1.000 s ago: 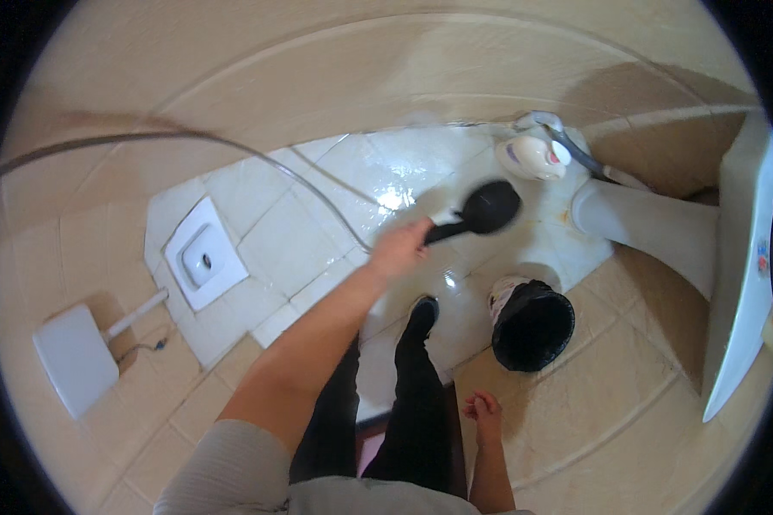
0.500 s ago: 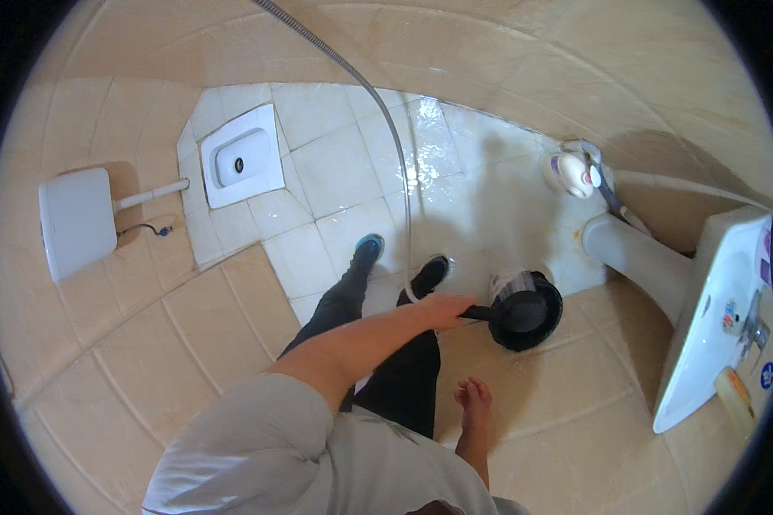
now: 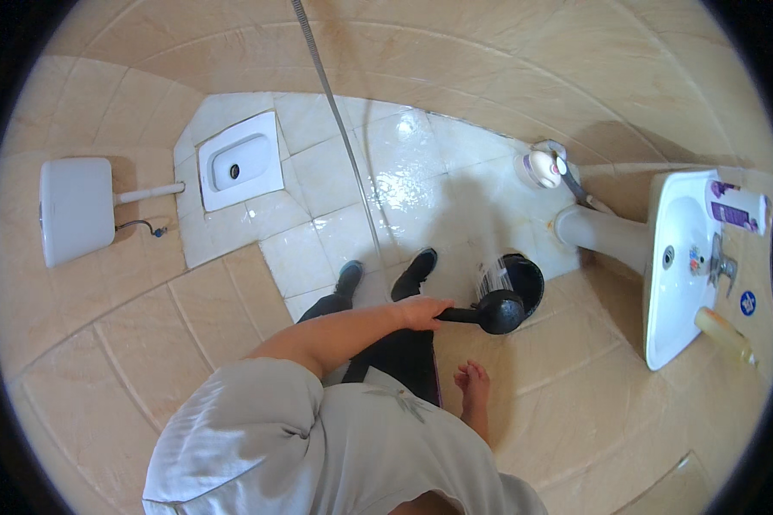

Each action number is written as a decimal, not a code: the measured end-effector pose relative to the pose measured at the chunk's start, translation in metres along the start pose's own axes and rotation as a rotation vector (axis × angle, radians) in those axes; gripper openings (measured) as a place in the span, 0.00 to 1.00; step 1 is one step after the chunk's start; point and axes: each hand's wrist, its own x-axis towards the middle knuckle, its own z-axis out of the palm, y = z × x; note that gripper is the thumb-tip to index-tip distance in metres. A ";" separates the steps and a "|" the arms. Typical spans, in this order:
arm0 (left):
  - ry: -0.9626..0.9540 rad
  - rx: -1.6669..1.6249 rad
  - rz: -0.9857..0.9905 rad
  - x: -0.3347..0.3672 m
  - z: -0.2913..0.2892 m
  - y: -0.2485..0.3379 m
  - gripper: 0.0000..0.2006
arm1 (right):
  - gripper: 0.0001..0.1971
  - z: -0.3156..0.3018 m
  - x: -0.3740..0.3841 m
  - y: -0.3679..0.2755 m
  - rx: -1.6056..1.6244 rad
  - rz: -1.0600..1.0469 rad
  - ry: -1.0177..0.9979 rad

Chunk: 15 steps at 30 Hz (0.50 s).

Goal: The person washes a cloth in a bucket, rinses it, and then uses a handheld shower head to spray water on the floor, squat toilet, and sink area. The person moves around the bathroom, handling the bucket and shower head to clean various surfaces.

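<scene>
My left hand is closed around the handle of a black shower head, which has a wide round end. White streaks of water spray fan out from it toward the floor. Beyond the round end, and partly covered by it and the spray, is a black bucket on the floor. A grey metal hose hangs from the upper edge down toward my left hand. Nearer my body hovers my right hand, fingers loosely bent and somewhat apart, with nothing visible in it.
On the right is a white pedestal sink, with a purple-and-white package and a yellowish bottle on its rim. A white bottle stands by the wall. A squat toilet lies far left, below a cistern. The floor tiles are wet.
The shower head has shifted from over the bucket to its near left edge, held by my left hand. The hose now hangs straighter. My view has tilted, showing more of the sink.
</scene>
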 end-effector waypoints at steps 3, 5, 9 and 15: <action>-0.023 -0.001 0.052 -0.023 0.002 -0.005 0.20 | 0.10 0.013 -0.022 0.019 0.069 0.018 0.035; -0.049 0.018 0.087 -0.038 0.005 -0.010 0.20 | 0.10 0.029 -0.041 0.030 0.041 0.036 0.030; -0.081 0.053 0.139 -0.072 0.008 -0.031 0.20 | 0.10 0.048 -0.073 0.049 -0.049 0.020 0.016; -0.190 0.122 0.008 -0.136 -0.011 -0.062 0.17 | 0.09 0.054 -0.091 0.053 -0.079 -0.019 -0.019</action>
